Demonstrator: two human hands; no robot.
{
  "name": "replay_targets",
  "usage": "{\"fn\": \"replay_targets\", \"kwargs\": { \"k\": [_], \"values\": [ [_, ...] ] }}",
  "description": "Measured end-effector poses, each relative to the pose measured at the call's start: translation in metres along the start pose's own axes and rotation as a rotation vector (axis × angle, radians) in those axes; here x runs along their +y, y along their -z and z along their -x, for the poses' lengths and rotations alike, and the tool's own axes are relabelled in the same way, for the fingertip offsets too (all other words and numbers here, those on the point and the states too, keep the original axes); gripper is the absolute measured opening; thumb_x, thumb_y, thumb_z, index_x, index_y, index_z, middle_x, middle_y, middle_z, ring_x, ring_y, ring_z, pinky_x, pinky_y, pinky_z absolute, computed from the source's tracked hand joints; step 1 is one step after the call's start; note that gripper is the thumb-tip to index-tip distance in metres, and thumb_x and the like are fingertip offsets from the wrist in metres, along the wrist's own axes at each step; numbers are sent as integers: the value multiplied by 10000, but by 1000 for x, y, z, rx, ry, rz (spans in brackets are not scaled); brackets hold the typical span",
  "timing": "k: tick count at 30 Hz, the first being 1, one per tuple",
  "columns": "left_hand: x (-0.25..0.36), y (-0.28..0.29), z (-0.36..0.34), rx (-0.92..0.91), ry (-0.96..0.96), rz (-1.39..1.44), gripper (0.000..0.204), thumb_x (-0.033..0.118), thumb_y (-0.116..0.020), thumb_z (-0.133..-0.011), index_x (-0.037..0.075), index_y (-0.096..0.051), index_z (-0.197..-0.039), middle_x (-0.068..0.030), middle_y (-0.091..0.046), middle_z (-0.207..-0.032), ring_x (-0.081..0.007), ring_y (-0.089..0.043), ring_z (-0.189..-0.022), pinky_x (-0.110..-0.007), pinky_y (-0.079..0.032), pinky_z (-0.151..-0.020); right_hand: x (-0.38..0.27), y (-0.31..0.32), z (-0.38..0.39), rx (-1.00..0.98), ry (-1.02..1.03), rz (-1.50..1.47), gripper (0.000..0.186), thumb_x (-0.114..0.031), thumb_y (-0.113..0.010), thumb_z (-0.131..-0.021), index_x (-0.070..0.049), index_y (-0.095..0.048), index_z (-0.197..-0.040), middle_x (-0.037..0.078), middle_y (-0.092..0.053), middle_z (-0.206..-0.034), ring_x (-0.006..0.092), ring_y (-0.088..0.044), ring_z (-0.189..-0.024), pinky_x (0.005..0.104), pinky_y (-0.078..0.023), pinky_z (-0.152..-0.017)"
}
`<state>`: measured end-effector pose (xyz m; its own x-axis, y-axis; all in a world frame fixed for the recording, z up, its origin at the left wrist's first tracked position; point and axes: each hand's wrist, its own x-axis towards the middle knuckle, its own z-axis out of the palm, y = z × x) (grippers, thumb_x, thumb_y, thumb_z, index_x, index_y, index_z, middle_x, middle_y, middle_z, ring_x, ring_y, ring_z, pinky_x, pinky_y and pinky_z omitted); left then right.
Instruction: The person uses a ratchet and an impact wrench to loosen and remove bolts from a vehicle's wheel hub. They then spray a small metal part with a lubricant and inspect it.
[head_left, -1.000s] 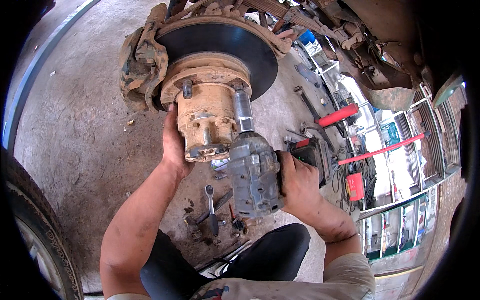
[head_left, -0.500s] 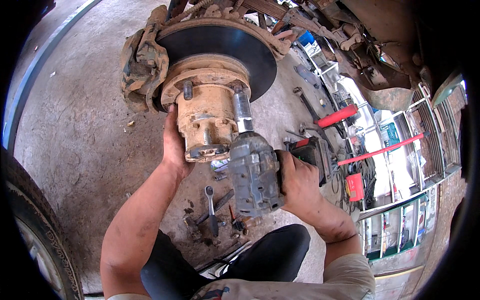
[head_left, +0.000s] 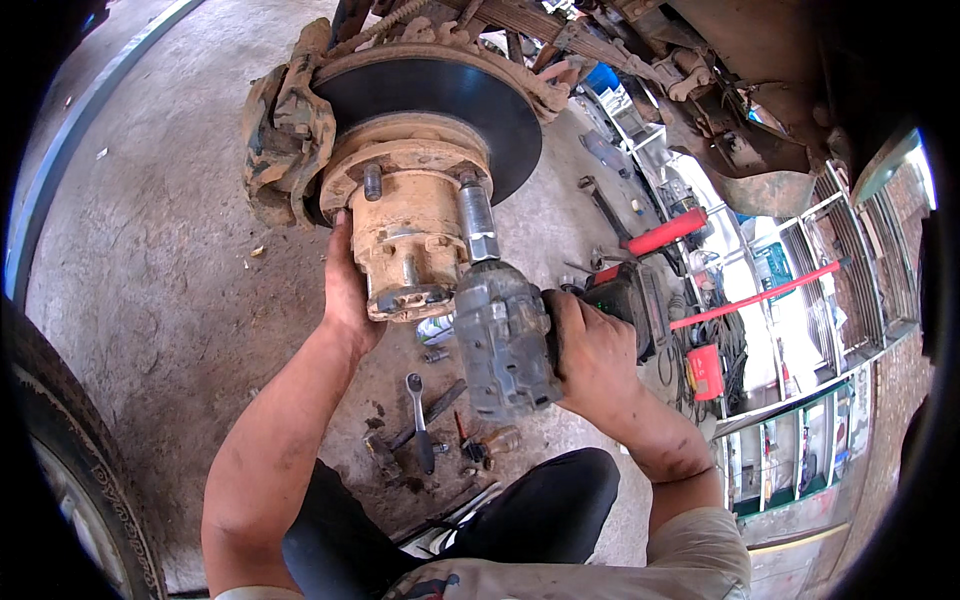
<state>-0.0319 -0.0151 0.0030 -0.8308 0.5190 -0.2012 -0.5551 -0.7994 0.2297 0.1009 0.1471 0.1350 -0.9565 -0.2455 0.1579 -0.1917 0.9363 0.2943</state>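
Observation:
My left hand (head_left: 346, 300) grips the left side of the rust-dusted wheel hub (head_left: 404, 225), its thumb lying along the flange. Behind the hub are a dark brake disc (head_left: 505, 150) and a dirty caliper (head_left: 283, 145) at its left. My right hand (head_left: 598, 360) is wrapped round the handle of a grey cordless impact wrench (head_left: 503, 350), with its battery (head_left: 640, 310) pointing right. A long chrome socket (head_left: 476, 220) on the wrench sits over the stud position at the flange's right. Another bare stud (head_left: 372, 180) sticks out at the flange's upper left.
A ratchet (head_left: 418, 420), sockets and several tools lie on the concrete floor (head_left: 150, 250) below. A red-handled tool (head_left: 665, 232), a long red bar (head_left: 755, 298) and metal racks (head_left: 800, 440) are at right. A tyre (head_left: 70, 430) stands at lower left; suspension parts (head_left: 620, 45) hang above.
The wrench and my right hand have shifted slightly up and left with the socket. The disc also appears a little farther left in the view. My left hand keeps its grip.

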Motion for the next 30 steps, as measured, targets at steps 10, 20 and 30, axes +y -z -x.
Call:
{"fn": "replay_targets", "kwargs": {
  "k": [10, 20, 30],
  "values": [
    [-5, 6, -4, -19, 14, 37, 638, 621, -333, -913, 165, -447, -1345, -51, -533, -1291, -253, -520, -1162, -439, -409, -975, -6, -28, 6, 114, -56, -215, 634, -298, -671, -690, -13, -480, -1223, 170, -622, -800, 357, -629, -710, 422, -503, -626],
    [-6, 11, -8, -51, -27, 44, 651, 598, -319, -932, 125, -399, -1373, -84, -488, -1338, -264, -483, -1206, -416, -381, -1019, -29, -89, 11, 569, -158, -522, 382, -138, -717, -687, -13, -635, -1038, 136, -660, -857, 298, -658, -745, 338, -520, -643],
    [-3, 11, -7, -29, -17, 47, 668, 590, -307, -942, 99, -368, -1391, -105, -477, -1347, -264, -475, -1218, -396, -367, -1037, -64, -79, 0, 329, -194, -488, 205, -160, -665, -858, -28, -644, -1013, 129, -650, -939, 274, -607, -876, 382, -472, -791]
  ]
}}
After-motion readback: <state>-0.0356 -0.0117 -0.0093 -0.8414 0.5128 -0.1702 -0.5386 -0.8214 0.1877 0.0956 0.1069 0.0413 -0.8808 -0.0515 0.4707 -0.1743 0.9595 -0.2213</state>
